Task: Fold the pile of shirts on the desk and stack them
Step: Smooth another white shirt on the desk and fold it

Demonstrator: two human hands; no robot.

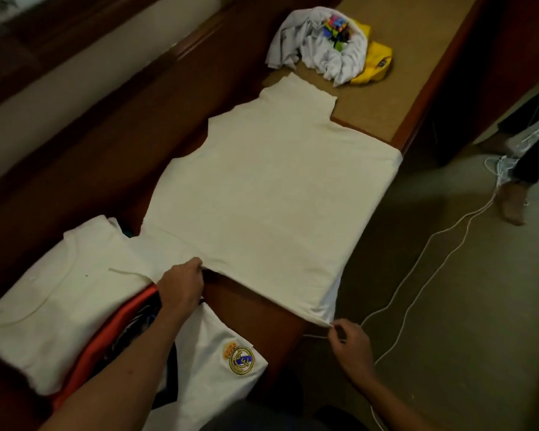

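Observation:
A cream shirt [271, 194] lies spread flat across the desk [383, 88], its right side hanging over the desk's edge. My left hand [182, 283] grips its near left part at the hem. My right hand [347, 339] pinches the near right corner, just off the desk edge. At the near left is a stack: a folded white shirt [59, 300] on top, orange fabric [106, 340] under it, and a white shirt with a round club crest [221, 362]. At the far end sits a crumpled pile of a white printed shirt [321, 51] and a yellow one [375, 62].
White cables [417, 269] trail over the floor to the right of the desk. Another person's feet [514, 200] stand at the far right. A dark wooden ledge and wall run along the left of the desk.

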